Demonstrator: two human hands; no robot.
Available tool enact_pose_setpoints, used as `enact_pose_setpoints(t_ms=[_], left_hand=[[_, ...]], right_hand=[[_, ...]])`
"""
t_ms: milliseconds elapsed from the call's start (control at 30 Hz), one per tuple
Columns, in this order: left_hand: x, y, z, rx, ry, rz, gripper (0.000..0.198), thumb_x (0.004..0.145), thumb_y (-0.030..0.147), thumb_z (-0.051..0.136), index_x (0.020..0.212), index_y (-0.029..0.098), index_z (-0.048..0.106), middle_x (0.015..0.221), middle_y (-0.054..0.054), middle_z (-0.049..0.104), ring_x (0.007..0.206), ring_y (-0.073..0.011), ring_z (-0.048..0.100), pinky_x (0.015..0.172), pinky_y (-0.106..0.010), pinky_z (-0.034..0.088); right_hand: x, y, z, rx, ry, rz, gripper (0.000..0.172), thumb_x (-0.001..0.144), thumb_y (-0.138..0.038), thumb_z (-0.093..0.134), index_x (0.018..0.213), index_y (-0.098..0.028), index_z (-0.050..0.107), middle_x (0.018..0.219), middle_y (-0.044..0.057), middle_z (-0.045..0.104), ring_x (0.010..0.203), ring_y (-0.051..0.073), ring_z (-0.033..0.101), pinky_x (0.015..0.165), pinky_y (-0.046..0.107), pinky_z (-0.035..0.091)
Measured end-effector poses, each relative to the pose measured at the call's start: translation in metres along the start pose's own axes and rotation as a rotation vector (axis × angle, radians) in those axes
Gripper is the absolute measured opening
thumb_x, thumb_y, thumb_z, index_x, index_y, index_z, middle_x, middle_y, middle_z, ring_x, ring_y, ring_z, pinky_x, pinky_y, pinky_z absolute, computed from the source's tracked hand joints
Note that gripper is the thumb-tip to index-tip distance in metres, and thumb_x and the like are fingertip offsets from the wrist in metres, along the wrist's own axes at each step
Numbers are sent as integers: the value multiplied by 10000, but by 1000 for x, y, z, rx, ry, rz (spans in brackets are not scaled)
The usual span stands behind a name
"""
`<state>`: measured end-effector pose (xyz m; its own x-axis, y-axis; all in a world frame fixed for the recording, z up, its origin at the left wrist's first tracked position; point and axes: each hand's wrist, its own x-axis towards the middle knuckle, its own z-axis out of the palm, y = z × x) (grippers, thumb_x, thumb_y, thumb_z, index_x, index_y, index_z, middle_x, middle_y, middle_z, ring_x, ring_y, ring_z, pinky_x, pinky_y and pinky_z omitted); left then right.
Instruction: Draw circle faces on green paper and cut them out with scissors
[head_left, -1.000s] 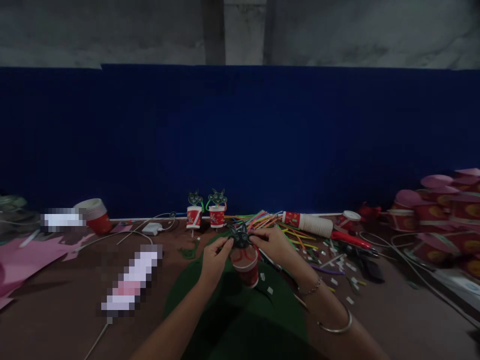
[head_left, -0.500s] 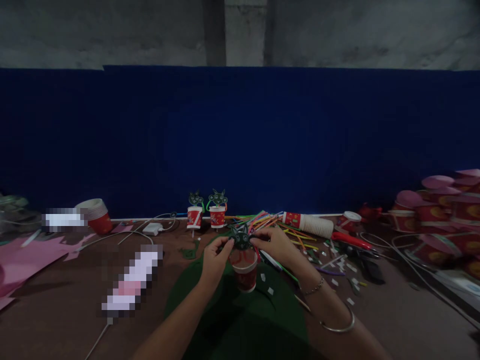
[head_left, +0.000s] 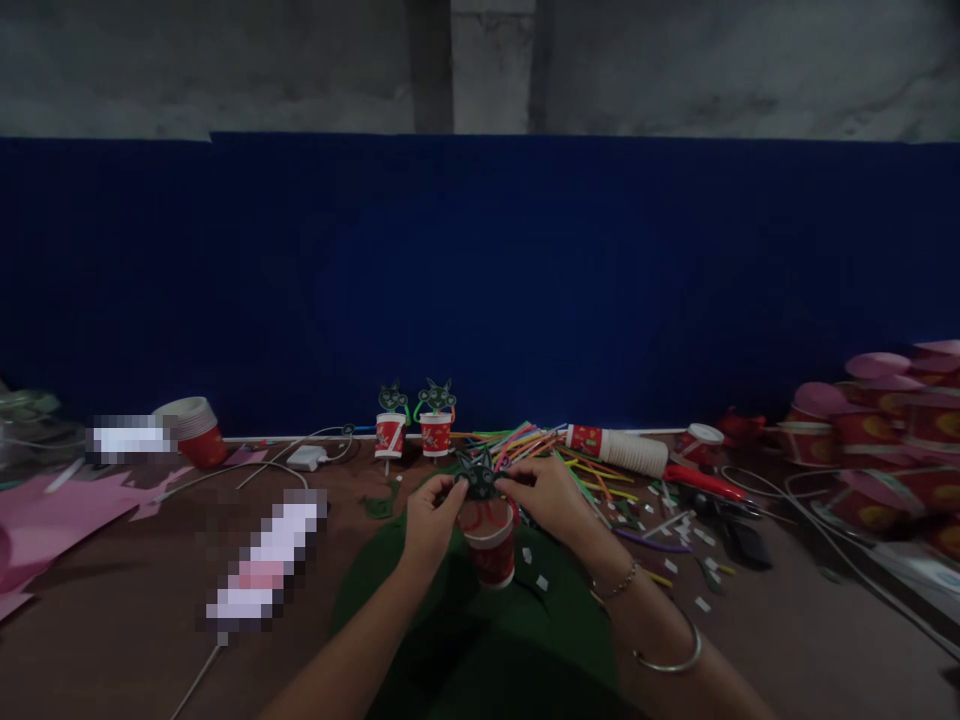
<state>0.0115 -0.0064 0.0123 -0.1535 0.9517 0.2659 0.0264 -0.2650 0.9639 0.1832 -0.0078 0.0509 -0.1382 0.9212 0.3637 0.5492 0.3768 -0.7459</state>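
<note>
Between my two hands is a dark green paper animal face [head_left: 478, 476] with pointed ears. The fingertips of my left hand [head_left: 435, 515] pinch its left edge. My right hand [head_left: 546, 497], with a bracelet and a bangle on its wrist, pinches the right edge. Just below the face stands a red paper cup [head_left: 492, 552] with a white rim, a pink-red straw or strip curving at its right side. The cup rests on a round green sheet [head_left: 420, 620]. How the face joins the cup is hidden by my fingers.
Two finished-looking cup figures [head_left: 435, 432] stand at the back. Coloured straws [head_left: 525, 438], a lying stack of cups [head_left: 622, 450], a red-handled tool [head_left: 705, 482] and white scraps lie right. Pink-topped cups [head_left: 870, 430] pile far right. Pink paper [head_left: 67, 515], stacked cups [head_left: 196, 440] and cables lie left.
The paper face has tilted and shifted slightly left between my fingers. My right hand has moved a little left with it, while the cup stays almost in place.
</note>
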Motion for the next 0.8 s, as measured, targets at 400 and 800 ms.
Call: enact_pose_setpoints(t_ms=[400,800], left_hand=[[2,-5,-2,19,-15,2,296,631,436,680,593,157,587,484,53,485,438,-77,397,431,-195,296],[1,-4,-3,38,-59,13,285,650,416,669,615,143,594,530,31,519,472,-88,434,444,-192,319]], right_hand=[[1,7,3,-40,11,-15,202,730,-302,587,608,-157,658,527,-8,568,520,125,484,493,223,332],[2,9,3,-75,-17,-33,240,740,-309,580,559,-155,612,483,-25,503,491,110,423,466,216,290]])
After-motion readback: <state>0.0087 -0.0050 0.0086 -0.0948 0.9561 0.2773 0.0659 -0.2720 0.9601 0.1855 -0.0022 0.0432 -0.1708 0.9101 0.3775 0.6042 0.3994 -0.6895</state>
